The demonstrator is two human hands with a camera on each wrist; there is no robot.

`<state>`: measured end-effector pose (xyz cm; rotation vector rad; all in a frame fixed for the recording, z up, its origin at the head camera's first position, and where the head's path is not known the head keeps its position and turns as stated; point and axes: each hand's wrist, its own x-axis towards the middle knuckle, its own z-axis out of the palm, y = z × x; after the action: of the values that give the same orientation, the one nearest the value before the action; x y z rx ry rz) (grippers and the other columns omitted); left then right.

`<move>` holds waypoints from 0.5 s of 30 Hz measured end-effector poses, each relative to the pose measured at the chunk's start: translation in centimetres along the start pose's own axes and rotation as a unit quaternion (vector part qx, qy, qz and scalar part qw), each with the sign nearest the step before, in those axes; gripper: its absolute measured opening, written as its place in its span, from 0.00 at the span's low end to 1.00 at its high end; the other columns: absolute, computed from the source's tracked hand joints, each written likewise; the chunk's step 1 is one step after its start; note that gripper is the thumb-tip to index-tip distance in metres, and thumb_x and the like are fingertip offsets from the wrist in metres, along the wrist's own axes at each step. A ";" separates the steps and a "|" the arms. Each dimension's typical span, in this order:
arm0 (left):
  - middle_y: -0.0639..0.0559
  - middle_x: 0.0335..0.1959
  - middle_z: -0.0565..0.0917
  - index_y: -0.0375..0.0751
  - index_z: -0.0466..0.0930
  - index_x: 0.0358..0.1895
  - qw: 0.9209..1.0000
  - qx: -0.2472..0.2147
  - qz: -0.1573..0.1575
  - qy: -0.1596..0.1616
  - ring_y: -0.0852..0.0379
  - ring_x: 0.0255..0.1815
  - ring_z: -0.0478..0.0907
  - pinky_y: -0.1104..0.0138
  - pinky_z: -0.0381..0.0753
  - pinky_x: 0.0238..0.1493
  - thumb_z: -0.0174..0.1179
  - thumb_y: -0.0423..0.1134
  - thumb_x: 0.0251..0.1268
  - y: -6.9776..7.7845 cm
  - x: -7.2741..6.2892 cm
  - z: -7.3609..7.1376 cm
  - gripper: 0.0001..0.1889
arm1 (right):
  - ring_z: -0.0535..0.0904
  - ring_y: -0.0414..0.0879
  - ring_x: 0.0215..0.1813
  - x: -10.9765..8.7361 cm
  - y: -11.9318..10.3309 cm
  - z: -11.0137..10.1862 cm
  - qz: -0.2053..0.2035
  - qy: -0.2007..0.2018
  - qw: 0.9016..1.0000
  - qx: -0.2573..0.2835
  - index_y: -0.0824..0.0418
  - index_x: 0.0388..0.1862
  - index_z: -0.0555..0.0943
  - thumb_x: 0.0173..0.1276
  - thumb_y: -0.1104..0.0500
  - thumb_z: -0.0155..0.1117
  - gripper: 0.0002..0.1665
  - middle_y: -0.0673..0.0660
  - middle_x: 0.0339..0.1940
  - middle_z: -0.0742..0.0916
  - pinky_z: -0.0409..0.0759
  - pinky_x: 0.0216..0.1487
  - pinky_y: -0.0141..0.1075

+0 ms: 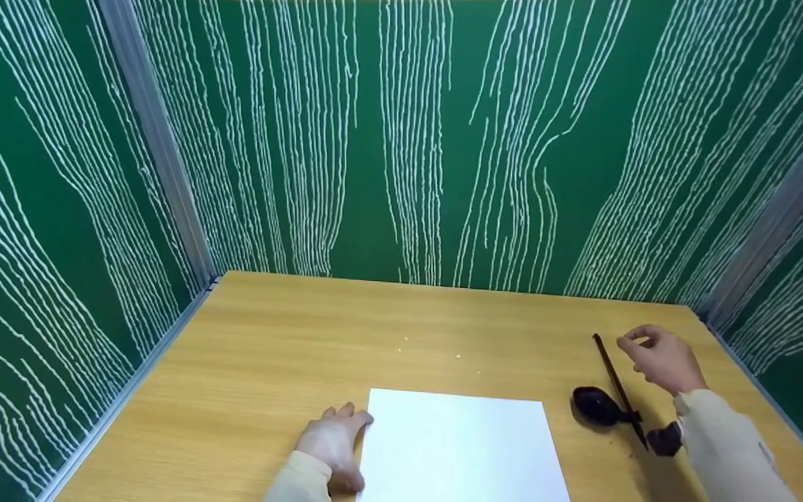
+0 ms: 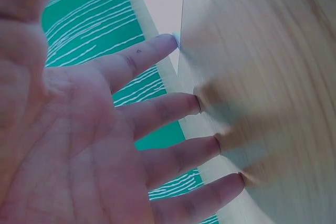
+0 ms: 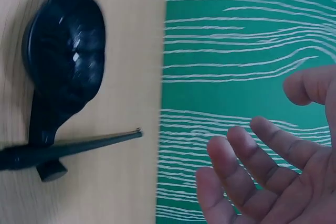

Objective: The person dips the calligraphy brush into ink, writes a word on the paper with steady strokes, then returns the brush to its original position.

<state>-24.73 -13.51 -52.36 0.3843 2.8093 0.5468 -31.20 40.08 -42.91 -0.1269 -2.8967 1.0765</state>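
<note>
A white sheet of paper [image 1: 459,450] lies on the table, with my left hand [image 1: 332,443] at its left edge. In the left wrist view the fingers [image 2: 157,109] are spread and nearly straight, their tips on the tabletop and one at the paper's edge. My right hand [image 1: 668,359] is raised over the table's right side, its fingers loosely bent and holding nothing. Beside it lies a slim black stick [image 1: 612,369], like a writing brush, resting across the short handle of a glossy black dish [image 1: 594,406]. That dish [image 3: 68,51] has a lobed bowl in the right wrist view.
The wooden table [image 1: 269,335] is enclosed by green panels [image 1: 366,209] with wavy white lines, joined at grey metal posts [image 1: 157,132]. Several tiny pale specks lie behind the paper. A dark rounded object [image 1: 665,440] sits at the right cuff.
</note>
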 end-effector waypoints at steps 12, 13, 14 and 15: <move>0.32 0.85 0.74 0.45 0.79 0.75 1.000 -0.002 -0.022 -0.019 0.21 0.85 0.69 0.26 0.75 0.81 0.90 0.39 0.38 2.0 -1.6 -1.6 0.51 | 0.90 0.65 0.53 3.9 2.0 0.8 0.072 -0.117 0.990 -0.016 0.81 0.75 0.70 0.86 0.44 0.56 0.41 0.80 0.60 0.85 0.95 0.47 0.51; 0.32 0.85 0.74 0.46 0.80 0.75 1.000 -0.001 -0.022 -0.019 0.21 0.85 0.69 0.26 0.74 0.81 0.90 0.39 0.37 1.9 -1.6 -1.6 0.51 | 0.90 0.66 0.54 4.1 2.2 1.0 0.080 -0.122 0.989 -0.014 0.82 0.76 0.68 0.86 0.44 0.56 0.43 0.81 0.61 0.84 0.95 0.47 0.52; 0.33 0.85 0.74 0.46 0.80 0.75 1.000 0.000 -0.022 -0.019 0.21 0.85 0.70 0.26 0.75 0.81 0.90 0.39 0.37 1.7 -1.4 -1.4 0.52 | 0.89 0.67 0.55 4.3 2.3 1.1 0.087 -0.128 0.988 -0.013 0.83 0.76 0.67 0.86 0.45 0.56 0.43 0.82 0.61 0.84 0.95 0.48 0.52; 0.33 0.84 0.75 0.48 0.80 0.75 1.000 0.002 -0.020 -0.019 0.21 0.84 0.70 0.26 0.76 0.80 0.90 0.40 0.36 1.4 -1.1 -1.1 0.52 | 0.89 0.68 0.56 4.6 2.5 1.3 0.094 -0.132 0.987 -0.014 0.84 0.76 0.66 0.86 0.45 0.56 0.43 0.82 0.61 0.83 0.95 0.48 0.53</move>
<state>-23.69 -12.94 -50.58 0.3347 2.7765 0.5202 -35.70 41.54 -45.40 -0.2863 -3.1919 1.1621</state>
